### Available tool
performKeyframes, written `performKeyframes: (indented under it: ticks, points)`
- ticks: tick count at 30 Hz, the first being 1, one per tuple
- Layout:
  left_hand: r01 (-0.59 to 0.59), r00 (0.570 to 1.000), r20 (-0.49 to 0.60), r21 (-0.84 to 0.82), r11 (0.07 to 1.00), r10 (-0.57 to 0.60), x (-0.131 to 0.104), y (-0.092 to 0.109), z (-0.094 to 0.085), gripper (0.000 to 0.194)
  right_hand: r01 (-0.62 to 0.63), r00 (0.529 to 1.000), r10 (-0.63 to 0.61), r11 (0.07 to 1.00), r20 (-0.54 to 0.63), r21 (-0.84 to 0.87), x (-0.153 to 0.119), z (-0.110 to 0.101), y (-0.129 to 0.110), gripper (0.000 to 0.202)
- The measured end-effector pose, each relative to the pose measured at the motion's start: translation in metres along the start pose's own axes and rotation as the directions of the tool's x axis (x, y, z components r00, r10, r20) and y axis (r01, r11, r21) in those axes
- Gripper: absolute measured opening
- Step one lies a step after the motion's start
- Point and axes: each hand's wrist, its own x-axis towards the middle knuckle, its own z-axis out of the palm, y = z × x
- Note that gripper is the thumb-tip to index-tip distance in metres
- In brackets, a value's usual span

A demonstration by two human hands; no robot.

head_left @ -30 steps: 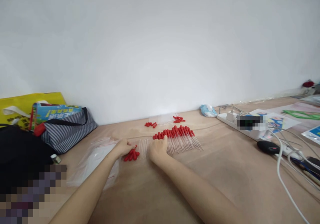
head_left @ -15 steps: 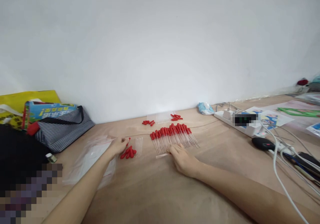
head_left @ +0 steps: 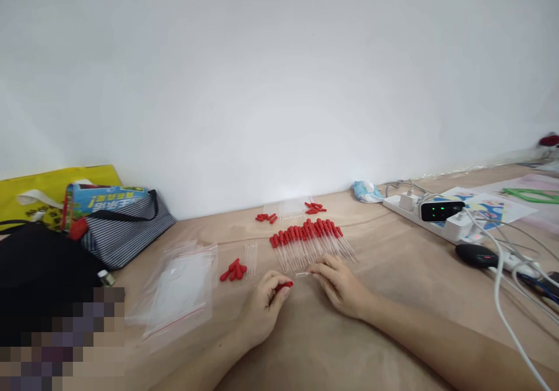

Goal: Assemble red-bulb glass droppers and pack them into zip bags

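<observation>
Between its thumb and fingers my left hand (head_left: 267, 305) holds a red rubber bulb (head_left: 285, 286), its end facing right. Opposite it, my right hand (head_left: 338, 283) pinches a thin clear tube (head_left: 302, 274) that points left. Bulb and tube are apart. Just beyond my hands lies a row of clear droppers with red bulbs (head_left: 308, 236), side by side. Left of the row are a small pile of loose red bulbs (head_left: 234, 270) and several bare clear tubes (head_left: 251, 260).
Clear zip bags (head_left: 181, 286) lie at the left, near a striped bag (head_left: 126, 233) and a black cloth item (head_left: 43, 268). More red bulbs (head_left: 315, 208) are near the wall. At right are a power strip (head_left: 423, 225), white cables (head_left: 500, 298) and a blue packet (head_left: 367, 191).
My left hand has moved right and nearer, from the loose pile to beside my right hand, bringing a red bulb. My right hand has lifted the clear tube off the table. The view has shifted slightly.
</observation>
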Motion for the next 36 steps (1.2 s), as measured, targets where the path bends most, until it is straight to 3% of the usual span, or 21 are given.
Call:
performKeyframes:
  ticks: [8,17,22,26,31,36]
  points:
    - [0.094,0.995,0.045,-0.212,0.973,-0.086,0.0,-0.004,0.002,0.008,0.022,0.998,-0.021,1.0,0.055,-0.02,0.001,-0.001,-0.006,0.022]
    - [0.146,0.989,0.054,-0.305,0.941,-0.136,0.0,-0.001,0.002,0.012,0.096,0.993,-0.094,0.995,0.079,-0.028,0.0,-0.001,-0.003,0.026]
    - [0.127,0.992,0.009,-0.163,0.978,-0.128,-0.001,0.001,0.0,0.018,0.145,0.981,-0.135,0.988,0.141,-0.06,0.0,-0.002,-0.005,0.027]
    - [0.033,0.999,-0.026,0.007,0.999,-0.032,-0.004,0.003,-0.001,0.018,0.211,0.964,-0.188,0.971,0.187,-0.11,0.002,-0.005,-0.006,0.023]
    - [-0.08,0.996,0.04,0.162,0.984,0.075,-0.006,0.005,-0.001,0.016,0.311,0.943,-0.265,0.916,0.201,-0.253,0.004,-0.007,-0.005,0.021]
    - [-0.125,0.991,0.068,0.213,0.969,0.113,-0.007,0.008,-0.001,0.016,0.294,0.949,-0.25,0.921,0.192,-0.254,0.002,-0.003,-0.008,0.021]
